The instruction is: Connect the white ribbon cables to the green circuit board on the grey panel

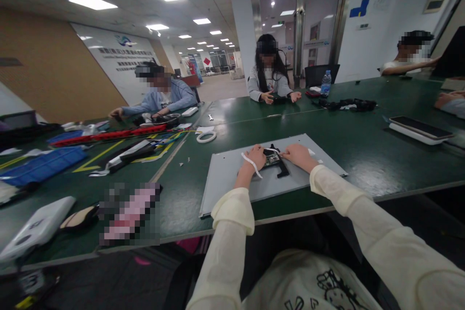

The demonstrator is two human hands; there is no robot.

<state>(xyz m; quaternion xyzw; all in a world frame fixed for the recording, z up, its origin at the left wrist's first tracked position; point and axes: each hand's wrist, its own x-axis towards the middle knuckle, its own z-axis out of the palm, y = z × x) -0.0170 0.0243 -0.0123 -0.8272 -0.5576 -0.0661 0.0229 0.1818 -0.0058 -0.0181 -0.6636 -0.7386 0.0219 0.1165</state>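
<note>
Black frame (pixel 282 166) lies on grey board (pixel 223 179) between a person's left hand (pixel 256 156) and right hand (pixel 297 155); fingers' hold is unclear.

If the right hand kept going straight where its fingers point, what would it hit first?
Probably the black, angular, plastic-looking frame over the flat grey board, just ahead of the right hand; I can't tell whether they already touch.

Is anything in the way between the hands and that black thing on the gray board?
Nothing I can see. The left hand and right hand are both right at the black part on the gray board. A white strip curls by the left wrist, but it doesn't seem to block the way.
</note>
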